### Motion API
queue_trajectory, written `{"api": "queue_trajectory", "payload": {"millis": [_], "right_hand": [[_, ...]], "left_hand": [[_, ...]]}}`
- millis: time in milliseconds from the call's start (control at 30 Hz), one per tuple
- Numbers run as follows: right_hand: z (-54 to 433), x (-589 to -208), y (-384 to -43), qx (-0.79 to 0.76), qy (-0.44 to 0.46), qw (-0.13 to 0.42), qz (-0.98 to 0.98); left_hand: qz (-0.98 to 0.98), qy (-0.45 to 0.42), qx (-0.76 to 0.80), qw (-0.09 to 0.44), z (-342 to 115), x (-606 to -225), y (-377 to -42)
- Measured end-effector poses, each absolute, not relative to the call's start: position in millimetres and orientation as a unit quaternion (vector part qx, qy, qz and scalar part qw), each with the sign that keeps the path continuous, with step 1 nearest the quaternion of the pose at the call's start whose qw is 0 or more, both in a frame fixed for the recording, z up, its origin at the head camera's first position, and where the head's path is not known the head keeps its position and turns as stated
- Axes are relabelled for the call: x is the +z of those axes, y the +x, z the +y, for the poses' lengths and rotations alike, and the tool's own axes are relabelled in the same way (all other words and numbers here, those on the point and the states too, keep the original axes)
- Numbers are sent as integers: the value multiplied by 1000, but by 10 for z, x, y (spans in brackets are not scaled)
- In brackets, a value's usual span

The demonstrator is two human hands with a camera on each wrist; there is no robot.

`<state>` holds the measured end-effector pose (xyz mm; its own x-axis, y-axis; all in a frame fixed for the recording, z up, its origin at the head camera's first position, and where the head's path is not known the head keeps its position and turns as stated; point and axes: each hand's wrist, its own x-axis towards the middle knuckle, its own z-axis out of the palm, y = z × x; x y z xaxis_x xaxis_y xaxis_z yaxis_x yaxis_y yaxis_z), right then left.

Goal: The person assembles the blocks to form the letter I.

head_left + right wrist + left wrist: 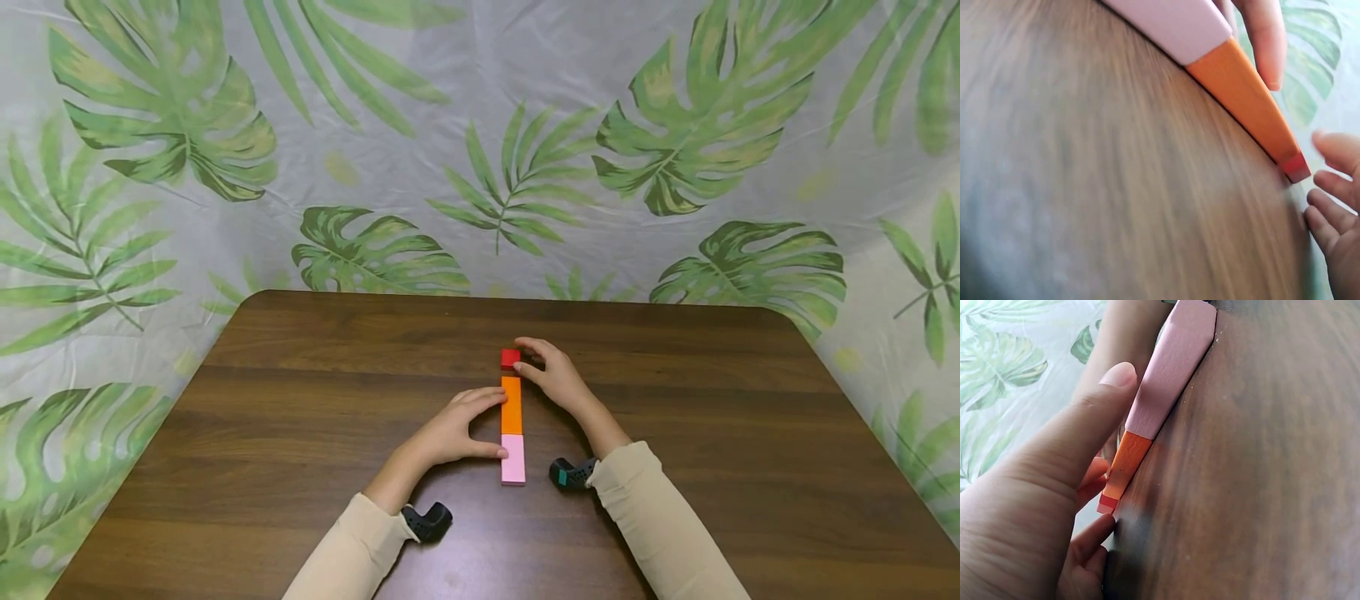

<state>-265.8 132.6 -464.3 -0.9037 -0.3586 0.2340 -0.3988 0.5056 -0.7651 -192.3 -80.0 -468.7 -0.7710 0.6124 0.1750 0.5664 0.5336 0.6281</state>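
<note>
A pink block (513, 468), an orange block (512, 412) and a small red block (509, 357) lie in a line on the table, pink nearest the wearer. My left hand (450, 429) is at the left side of the line, thumb tip at the pink block and forefinger at the orange one, with a wide space between them. At the far end, my right hand (555, 377) has its thumb and fingers spread beside the red block. The right wrist view shows the red block (1295, 167) with the right fingers (1329, 215) seemingly just off it.
The brown wooden table (300, 358) has rounded far corners. Behind it hangs a leaf-patterned cloth (525, 50). Black wrist devices (429, 522) protrude from both cuffs, close to the tabletop.
</note>
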Motion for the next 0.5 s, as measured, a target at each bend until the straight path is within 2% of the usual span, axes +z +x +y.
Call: {"api": "queue_trajectory", "payload": {"millis": [200,500], "right_hand": [[1381,-4524,-2605,461,204,38,-863],[1504,-4296,-2395,423,223,95,-873]], "left_hand": [[867,328,374,19,-796,-4678,-1928],[889,274,365,-49,-792,-4579,-1936]]}}
